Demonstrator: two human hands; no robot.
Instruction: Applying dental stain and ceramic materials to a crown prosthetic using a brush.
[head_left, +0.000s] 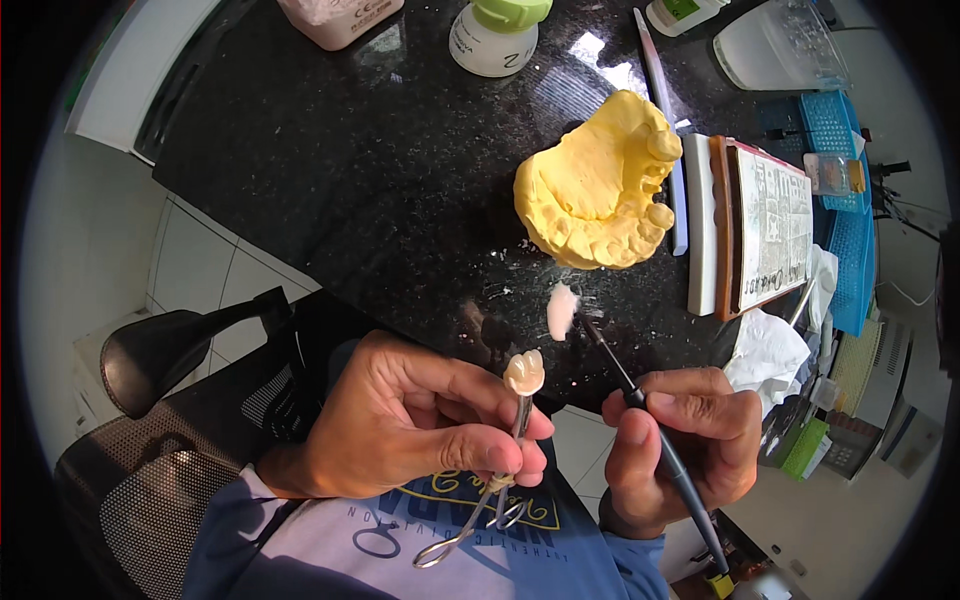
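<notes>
Someone's left fingers (465,448) pinch a metal clamp (522,414), a tooth-shaped crown (524,373) at its tip just above them, slightly below the frame's centre; right fingers (690,407) grasp a slim dark tool (672,462), its tip beside pale material (561,313) on the counter (310,190).

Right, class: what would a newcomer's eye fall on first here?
The bright yellow dental cast stands out on the black countertop. Nearer the person, the left hand holds a metal clamp tipped with a tooth-shaped piece; the right hand holds a dark brush-like tool.
</notes>
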